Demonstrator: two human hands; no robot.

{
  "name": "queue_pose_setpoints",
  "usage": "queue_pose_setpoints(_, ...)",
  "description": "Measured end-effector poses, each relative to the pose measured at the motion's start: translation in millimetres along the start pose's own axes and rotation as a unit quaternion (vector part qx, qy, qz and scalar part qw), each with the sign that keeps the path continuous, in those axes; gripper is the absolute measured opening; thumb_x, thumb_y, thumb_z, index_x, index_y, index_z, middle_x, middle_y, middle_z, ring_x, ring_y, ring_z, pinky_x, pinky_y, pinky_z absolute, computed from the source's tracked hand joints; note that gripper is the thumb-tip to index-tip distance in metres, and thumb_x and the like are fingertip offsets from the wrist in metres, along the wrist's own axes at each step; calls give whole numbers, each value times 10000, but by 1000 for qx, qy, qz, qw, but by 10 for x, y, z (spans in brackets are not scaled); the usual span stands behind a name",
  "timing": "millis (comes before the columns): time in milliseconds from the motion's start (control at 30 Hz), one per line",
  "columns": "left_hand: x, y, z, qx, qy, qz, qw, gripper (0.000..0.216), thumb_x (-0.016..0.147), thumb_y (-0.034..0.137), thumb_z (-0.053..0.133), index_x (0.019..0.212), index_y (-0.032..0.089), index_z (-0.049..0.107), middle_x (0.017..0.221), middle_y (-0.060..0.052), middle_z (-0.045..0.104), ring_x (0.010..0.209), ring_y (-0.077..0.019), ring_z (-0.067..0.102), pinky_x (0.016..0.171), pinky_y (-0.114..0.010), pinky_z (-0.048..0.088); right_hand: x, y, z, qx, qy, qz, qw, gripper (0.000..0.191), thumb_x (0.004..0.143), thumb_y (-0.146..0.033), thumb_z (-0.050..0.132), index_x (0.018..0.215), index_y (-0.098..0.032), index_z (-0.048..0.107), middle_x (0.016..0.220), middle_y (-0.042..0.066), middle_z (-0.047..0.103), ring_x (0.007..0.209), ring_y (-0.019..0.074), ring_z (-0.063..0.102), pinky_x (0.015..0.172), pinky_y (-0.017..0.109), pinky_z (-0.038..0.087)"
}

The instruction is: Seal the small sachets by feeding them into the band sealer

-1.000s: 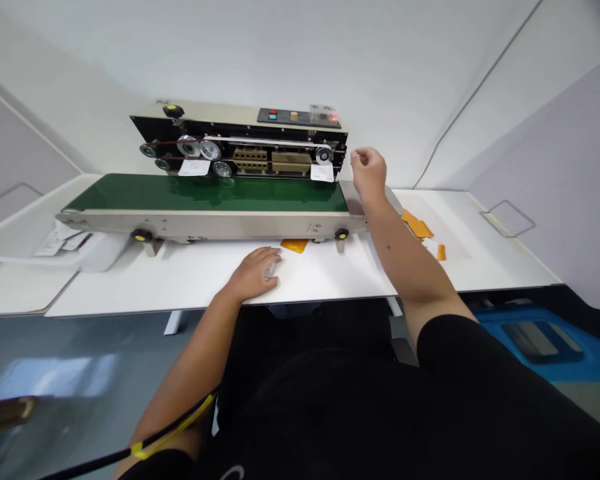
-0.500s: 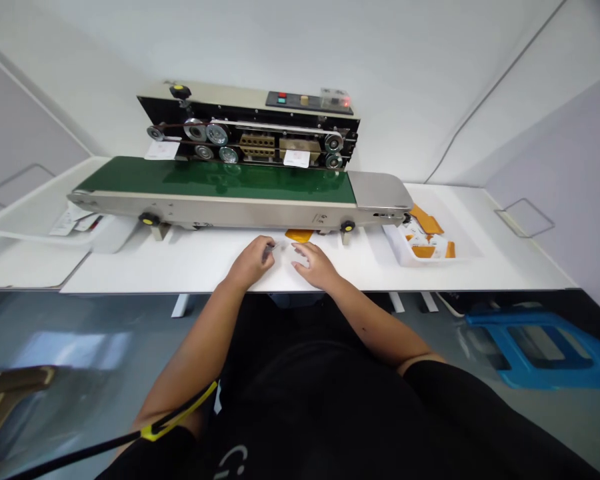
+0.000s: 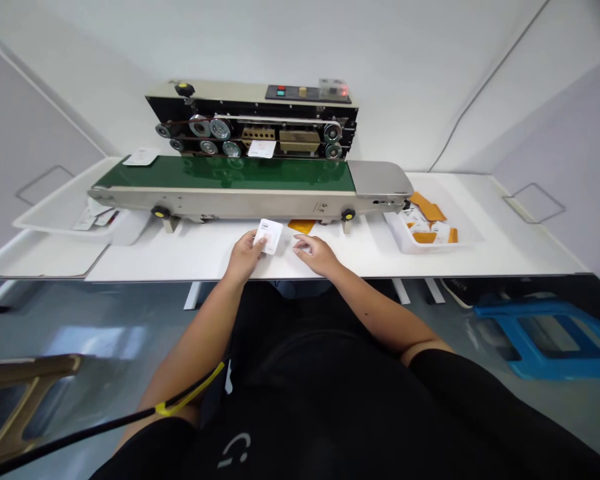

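Along a pale wall [image 3: 230,40], a white desk [image 3: 370,260] carries a band sealer [image 3: 220,202] between a left bin [image 3: 125,230] and a right bin [image 3: 427,248]; a blue plastic stool [image 3: 510,311] occupies the grey floor [image 3: 165,313]. The left hand [image 3: 243,257] has its grip closed on a white packet [image 3: 270,235] above the desk; the right hand [image 3: 317,255] curls nearby, its grip indeterminate. Relative to half a second earlier, the held packet shows its printed face, and two others sit farther left: one sealer packet [image 3: 261,149] at the left brass block, one belt packet [image 3: 141,157] on the belt's left end.
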State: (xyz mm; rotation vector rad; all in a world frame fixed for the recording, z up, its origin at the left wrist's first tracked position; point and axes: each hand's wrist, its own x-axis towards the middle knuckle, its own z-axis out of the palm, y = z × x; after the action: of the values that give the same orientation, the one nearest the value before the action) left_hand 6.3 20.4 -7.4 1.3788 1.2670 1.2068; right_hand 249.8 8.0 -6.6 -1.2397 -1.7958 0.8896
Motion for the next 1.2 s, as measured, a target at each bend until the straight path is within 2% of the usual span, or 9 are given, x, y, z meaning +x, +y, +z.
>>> queue_pose_setpoints(267, -72, 42, 3, 3, -65, 32, 997, 441, 824, 566, 807, 1004, 211, 617, 865, -28, 747, 675, -162, 647, 637, -296, 516, 325, -204, 258, 171, -15, 55, 984, 142, 880, -313, 696, 948, -189, 709, 883, 20, 758, 799, 159, 700, 781, 301, 573)
queue_pose_setpoints(367, -93, 42, -23, -29, -79, 56, 995, 488, 845, 573, 795, 1108, 207, 606, 1023, -85, 783, 808, -188, 698, 736, -327, 555, 616, -352, -237, 193, 41, 47, 979, 150, 845, -274, 714, 972, -195, 701, 806, -15, 722, 648, 122, 634, 609, 242, 519)
queue_pose_setpoints(500, -102, 59, -64, -31, -78, 60, 995, 473, 893, 571, 754, 1156, 204, 612, 1094, -116, 785, 851, -194, 702, 786, -351, 565, 1082, -481, -1326, 184, 228, 17, 956, 186, 876, -196, 674, 1057, -167, 709, 812, -8, 719, 564, 80, 559, 537, 208, 459)
queue_pose_setpoints(667, -113, 98, -80, -35, -71, 53, 995, 430, 914, 541, 749, 1163, 210, 634, 1101, -103, 775, 897, -198, 698, 797, -344, 569, 1494, -409, -2066, 176, 293, 133, 930, 131, 906, -58, 596, 996, -131, 658, 754, 1, 684, 595, 76, 594, 526, 178, 424)
queue_pose_setpoints(867, -99, 71, -80, -30, -67, 58, 996, 431, 903, 563, 749, 1122, 208, 642, 1066, -99, 774, 893, -206, 700, 787, -349, 572, 1914, -368, -2078, 152, 248, 168, 942, 70, 892, -73, 680, 912, -126, 639, 800, 30, 661, 654, 95, 611, 575, 211, 470)
queue_pose_setpoints(967, -88, 45, -98, -24, -67, 56, 996, 426, 906, 566, 748, 1122, 211, 650, 1063, -95, 775, 891, -205, 702, 786, -348, 569, 1862, -501, -2049, 52, 311, 60, 947, 136, 961, -239, 680, 1057, -142, 677, 998, 75, 672, 885, 154, 670, 700, 261, 542)
queue_pose_setpoints(1067, -89, 45, -109, -25, -68, 54, 996, 433, 906, 567, 754, 1129, 210, 657, 1068, -96, 776, 901, -205, 705, 793, -345, 567, 1411, -651, -1766, -47, 349, -99, 931, 297, 1036, -356, 572, 1264, -195, 673, 1234, 108, 658, 1115, 204, 656, 902, 356, 578)
queue_pose_setpoints(1133, -92, 58, -105, -29, -68, 49, 996, 439, 900, 569, 760, 1125, 206, 658, 1067, -98, 777, 901, -207, 707, 799, -350, 570, 987, -671, -1396, -100, 258, -161, 947, 319, 1056, -387, 532, 1276, -230, 703, 1250, 102, 680, 1122, 224, 662, 986, 403, 568)
queue_pose_setpoints(1200, -94, 68, -95, -35, -68, 46, 996, 441, 892, 563, 772, 1120, 203, 659, 1055, -95, 778, 890, -205, 709, 805, -355, 573, 608, -593, -960, -158, 90, -201, 962, 300, 1030, -405, 595, 1245, -261, 747, 1200, 88, 726, 1135, 252, 671, 1068, 441, 541)
